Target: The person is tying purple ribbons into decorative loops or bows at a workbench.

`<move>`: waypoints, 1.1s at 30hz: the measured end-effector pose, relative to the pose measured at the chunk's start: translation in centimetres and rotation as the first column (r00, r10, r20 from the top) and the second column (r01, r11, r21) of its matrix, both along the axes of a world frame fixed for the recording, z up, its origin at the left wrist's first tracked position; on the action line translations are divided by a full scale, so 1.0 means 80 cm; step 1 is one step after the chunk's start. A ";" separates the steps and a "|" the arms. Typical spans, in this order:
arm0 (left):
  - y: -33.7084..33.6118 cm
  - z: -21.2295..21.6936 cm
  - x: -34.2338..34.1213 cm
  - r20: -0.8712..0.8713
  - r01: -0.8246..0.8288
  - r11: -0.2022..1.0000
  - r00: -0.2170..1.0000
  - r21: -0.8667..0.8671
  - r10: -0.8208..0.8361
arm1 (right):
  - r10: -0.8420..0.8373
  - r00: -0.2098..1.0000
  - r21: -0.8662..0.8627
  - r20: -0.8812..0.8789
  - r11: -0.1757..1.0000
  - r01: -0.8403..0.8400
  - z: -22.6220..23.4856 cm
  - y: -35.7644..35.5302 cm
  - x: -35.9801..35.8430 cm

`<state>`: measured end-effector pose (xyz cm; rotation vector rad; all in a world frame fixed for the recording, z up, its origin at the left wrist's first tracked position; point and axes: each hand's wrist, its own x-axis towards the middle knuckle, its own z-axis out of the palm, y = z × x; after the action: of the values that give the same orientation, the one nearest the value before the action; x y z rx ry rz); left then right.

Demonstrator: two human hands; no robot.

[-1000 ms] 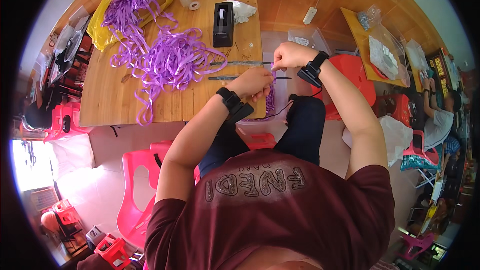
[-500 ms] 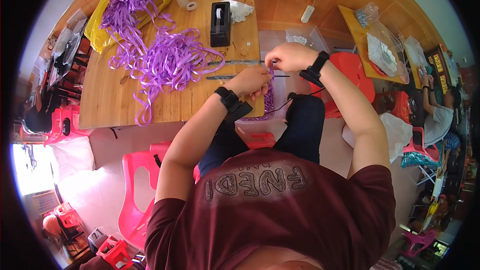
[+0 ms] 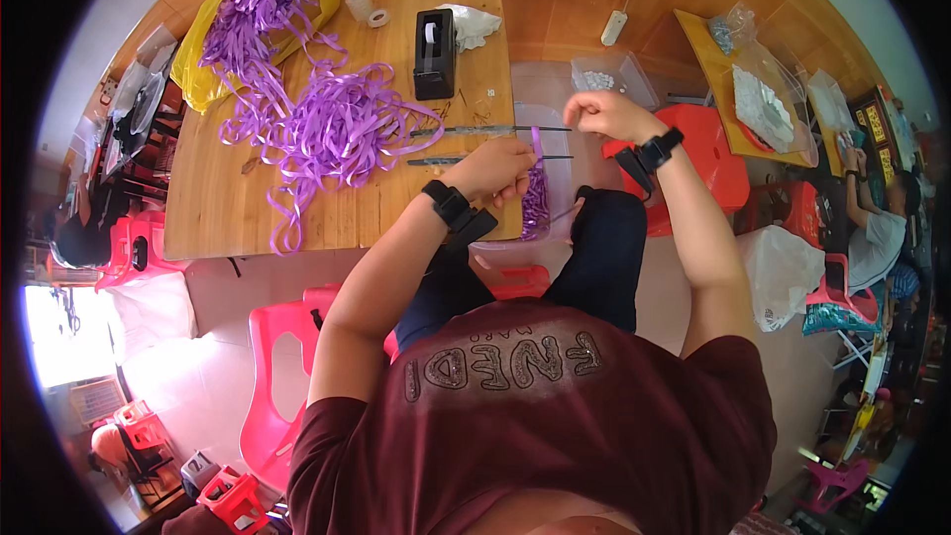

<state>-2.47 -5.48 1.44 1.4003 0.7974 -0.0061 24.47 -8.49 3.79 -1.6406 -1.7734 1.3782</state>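
My left hand (image 3: 500, 168) pinches a strip of purple ribbon (image 3: 536, 142) that runs across two thin metal rods (image 3: 475, 130) sticking out over the wooden table's (image 3: 218, 218) right edge. A wound bundle of the same ribbon (image 3: 536, 206) hangs just below that hand. My right hand (image 3: 597, 114) is curled into a fist at the tip of the upper rod; what it grips is hidden. Both wrists wear black bands.
A loose heap of purple ribbon (image 3: 332, 129) spills from a yellow bag (image 3: 193, 69) on the table. A black tape dispenser (image 3: 434, 54), a tape roll (image 3: 377, 18) and crumpled white material (image 3: 472, 25) lie behind. A clear box (image 3: 609, 72), red stool (image 3: 708, 154), pink chair (image 3: 269, 367) and another person (image 3: 882, 228) surround me.
My hands, close together at the ribbon a second ago, have parted: the right fist moved out to the right, the left stays at the rods.
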 end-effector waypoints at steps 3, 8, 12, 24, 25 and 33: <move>0.001 0.007 0.003 -0.018 0.020 1.000 1.000 0.006 -0.020 | -0.217 0.967 -0.134 -0.132 0.971 0.200 -0.064 -0.027 0.014; 0.002 0.007 0.000 -0.048 0.008 1.000 0.999 0.016 -0.007 | -0.436 0.565 -0.395 -0.700 0.896 0.201 -0.113 -0.045 -0.053; -0.001 0.013 0.005 -0.055 0.003 1.000 0.999 0.018 -0.002 | -0.397 0.392 -0.366 -0.830 0.918 0.156 -0.162 -0.033 -0.050; -0.004 0.016 0.005 -0.044 -0.009 0.999 0.999 0.032 0.010 | -0.395 0.410 -0.408 -0.822 0.911 0.058 -0.163 -0.022 -0.075; -0.004 0.016 0.003 -0.046 -0.017 0.999 0.999 0.028 0.018 | -0.393 0.412 -0.408 -0.822 0.911 0.054 -0.155 -0.025 -0.077; -0.002 0.010 0.005 -0.034 0.002 0.999 0.999 0.040 0.000 | -0.449 0.140 -0.452 -0.883 0.892 0.008 -0.127 -0.032 -0.083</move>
<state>-2.06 -5.64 2.26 1.4414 0.8287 -0.0151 17.81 -11.06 -6.34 -0.5891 -0.4155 1.9496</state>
